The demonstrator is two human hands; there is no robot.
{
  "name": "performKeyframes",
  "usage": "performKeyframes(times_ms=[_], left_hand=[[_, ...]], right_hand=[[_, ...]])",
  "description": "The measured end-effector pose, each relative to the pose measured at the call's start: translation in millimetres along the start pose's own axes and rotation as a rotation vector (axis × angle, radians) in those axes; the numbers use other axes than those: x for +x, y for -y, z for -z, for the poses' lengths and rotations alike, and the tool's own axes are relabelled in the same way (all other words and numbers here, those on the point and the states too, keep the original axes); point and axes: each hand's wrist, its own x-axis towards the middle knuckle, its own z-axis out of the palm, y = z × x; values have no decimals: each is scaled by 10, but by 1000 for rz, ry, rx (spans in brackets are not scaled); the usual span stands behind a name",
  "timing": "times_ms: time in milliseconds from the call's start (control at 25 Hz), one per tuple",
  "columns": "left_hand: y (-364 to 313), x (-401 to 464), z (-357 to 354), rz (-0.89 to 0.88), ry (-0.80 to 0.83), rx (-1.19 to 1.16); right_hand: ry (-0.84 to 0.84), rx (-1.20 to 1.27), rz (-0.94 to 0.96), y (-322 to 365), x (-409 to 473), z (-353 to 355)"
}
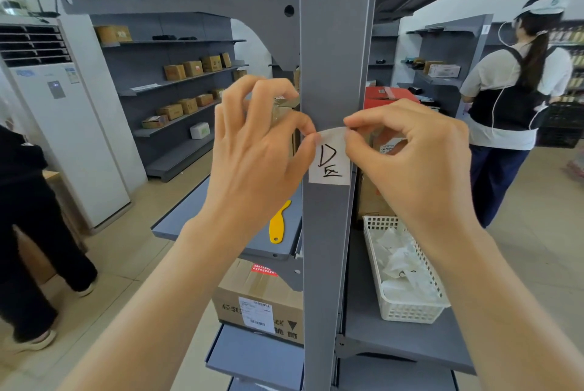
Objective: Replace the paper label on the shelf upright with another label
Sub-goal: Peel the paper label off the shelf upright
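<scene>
1. Bare forearms rise from the bottom edge and meet at the grey shelf upright (328,52), which stands dead centre.
2. Stuck on the upright's face is the paper label (330,163), white, with a hand-drawn "D" and a smaller mark beneath it. Its top edge curls away from the metal while the lower part lies flat, so I judge it is either being peeled off or being pressed on; the moment alone does not settle which.
3. At 9 o'clock from the label, the left hand (256,150) has thumb and forefinger closed together on the top left corner, the other fingers lifted clear.
4. At 3 o'clock, the right hand (407,150) pinches the top right corner likewise. Holding both corners keeps the sheet level and spreads the pull, which should spare it from tearing.
5. At 5 o'clock, on the shelf to the right, a white perforated basket (376,226) holds loose white paper slips, one showing ink; likely the stock of labels, kept within reach.
6. At 7 o'clock a yellow plastic scraper (278,223) lies on the left shelf, untouched, presumably for stubborn adhesive.
7. Below it sits a taped cardboard box (252,295).
8. Another person (518,90) stands at 2 o'clock, back turned, well apart.
</scene>
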Motion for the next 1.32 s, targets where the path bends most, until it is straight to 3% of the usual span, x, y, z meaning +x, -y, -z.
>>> performKeyframes(times_ms=[400, 600, 880, 1160, 1320], left_hand=[[99, -178, 7, 74, 235, -487], [111, -117, 184, 311, 190, -893], [117, -79, 344, 392, 137, -904], [13, -78, 392, 603, 236, -1016], [-63, -74, 376, 542, 282, -1027]], right_hand=[[311, 93, 19, -5, 6, 145], [445, 209, -26, 104, -40, 136], [339, 496, -221, 234, -68, -100], [241, 394, -114, 201, -195, -191], [275, 339, -132, 115, -221, -11]])
